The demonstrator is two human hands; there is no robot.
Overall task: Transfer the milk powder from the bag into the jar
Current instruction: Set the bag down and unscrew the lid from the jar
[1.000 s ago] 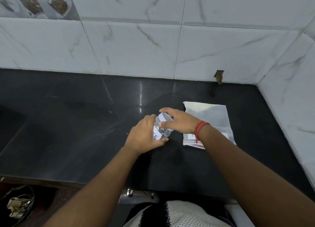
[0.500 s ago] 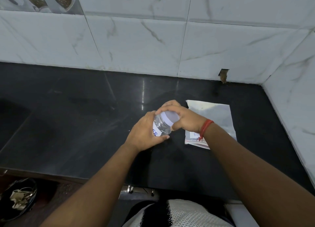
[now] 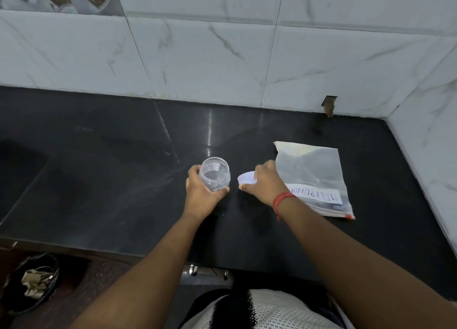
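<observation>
Lid (image 3: 246, 178) now off the jar (image 3: 214, 173), pinched in right hand (image 3: 265, 184). Left hand (image 3: 201, 192) wraps the open jar. Bag (image 3: 312, 175) label reads "MILK POWD", rest hidden.

The lid (image 3: 246, 178) is now off the jar (image 3: 214, 177). My right hand (image 3: 265, 184) has carried it away toward 3 o'clock, close to the bag (image 3: 314, 173). The mouth of the jar is open now, and my two hands are apart.
</observation>
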